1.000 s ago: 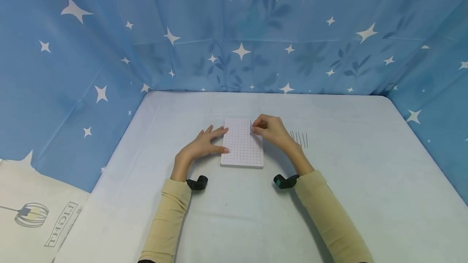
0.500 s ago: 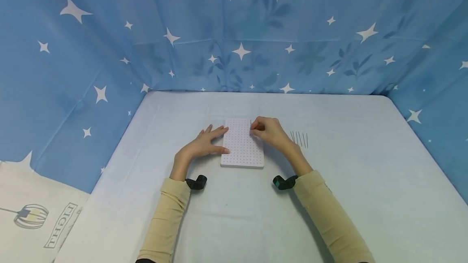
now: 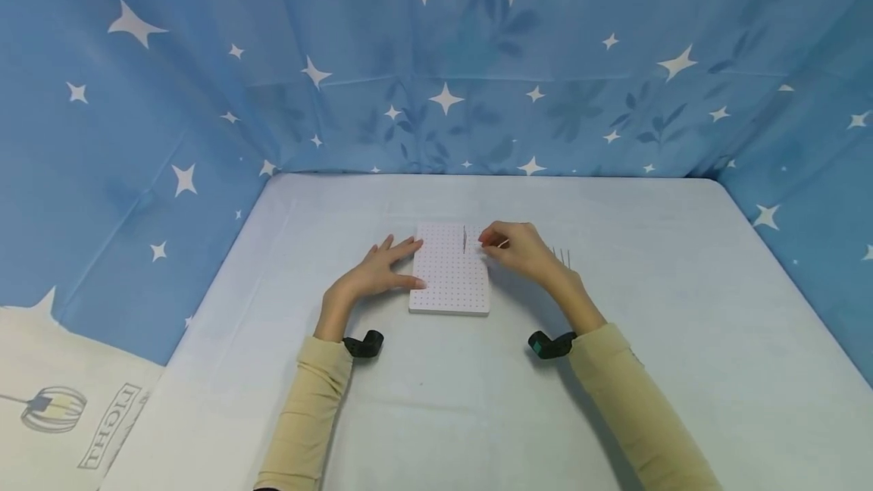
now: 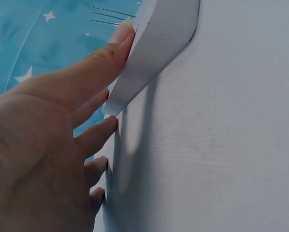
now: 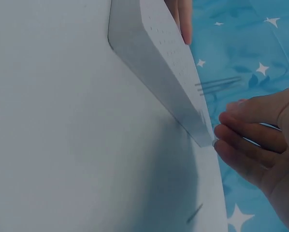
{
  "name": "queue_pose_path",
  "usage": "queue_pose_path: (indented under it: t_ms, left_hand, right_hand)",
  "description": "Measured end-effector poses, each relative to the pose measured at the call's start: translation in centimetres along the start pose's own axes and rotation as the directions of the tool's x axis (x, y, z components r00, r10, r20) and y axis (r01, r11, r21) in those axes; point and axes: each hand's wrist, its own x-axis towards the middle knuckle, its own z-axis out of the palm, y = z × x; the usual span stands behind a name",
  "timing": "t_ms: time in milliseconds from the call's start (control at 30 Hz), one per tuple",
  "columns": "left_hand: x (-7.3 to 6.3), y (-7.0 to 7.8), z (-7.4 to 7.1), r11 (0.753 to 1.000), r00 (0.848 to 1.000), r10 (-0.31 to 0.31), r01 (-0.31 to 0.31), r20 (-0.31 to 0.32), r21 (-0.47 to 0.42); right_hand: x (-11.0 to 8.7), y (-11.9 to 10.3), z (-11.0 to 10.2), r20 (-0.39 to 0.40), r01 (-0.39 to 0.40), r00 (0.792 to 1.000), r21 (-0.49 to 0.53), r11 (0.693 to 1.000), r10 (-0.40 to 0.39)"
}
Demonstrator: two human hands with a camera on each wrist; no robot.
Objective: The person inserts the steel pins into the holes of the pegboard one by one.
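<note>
A white board (image 3: 449, 279) dotted with rows of small holes lies flat on the table. Thin metal pins (image 3: 464, 239) stand upright in its far right part; the left wrist view also shows these pins (image 4: 108, 15) past the thumb. My left hand (image 3: 371, 273) rests at the board's left edge, thumb and index finger spread onto its rim. Just beyond the right edge hovers my right hand (image 3: 521, 252), its fingers loosely bent, with no pin visible between the fingertips (image 5: 237, 105). More pins (image 3: 561, 256) lie on the table behind the right hand, partly hidden by it.
The white-covered table (image 3: 423, 415) reaches back to a blue star-print curtain (image 3: 443, 59). A loose pin (image 5: 195, 213) lies near the board in the right wrist view. Black cameras sit on both wrists, and a cream printed cloth (image 3: 61, 400) hangs at the left.
The right hand has let go of a pin, which stays upright in the board, and has moved right, off the board. The left hand keeps its place.
</note>
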Motion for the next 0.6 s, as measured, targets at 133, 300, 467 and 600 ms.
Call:
queue_pose_path:
  t_ms: [133, 300, 467, 600]
  left_hand:
    - [-0.2, 0.0, 0.0, 1.000, 1.000, 0.007, -0.007, 0.000, -0.004]
    - [-0.2, -0.2, 0.0, 1.000, 1.000, 0.006, -0.006, -0.005, -0.004]
    - [-0.1, -0.1, 0.0, 1.000, 1.000, 0.006, -0.006, -0.006, -0.009]
    - [-0.1, -0.1, 0.1, 1.000, 1.000, 0.010, -0.010, -0.005, -0.009]
  right_hand:
    - [-0.6, 0.7, -0.7, -0.007, 0.012, 1.000, -0.031, 0.999, -0.013]
    - [-1.2, 1.4, -1.4, 0.005, -0.001, 1.000, -0.052, 0.999, 0.002]
    - [-1.9, 2.0, -2.1, 0.013, -0.025, 1.000, -0.071, 0.997, 0.026]
    - [-2.5, 2.7, -2.5, 0.015, -0.032, 0.999, -0.087, 0.996, 0.033]
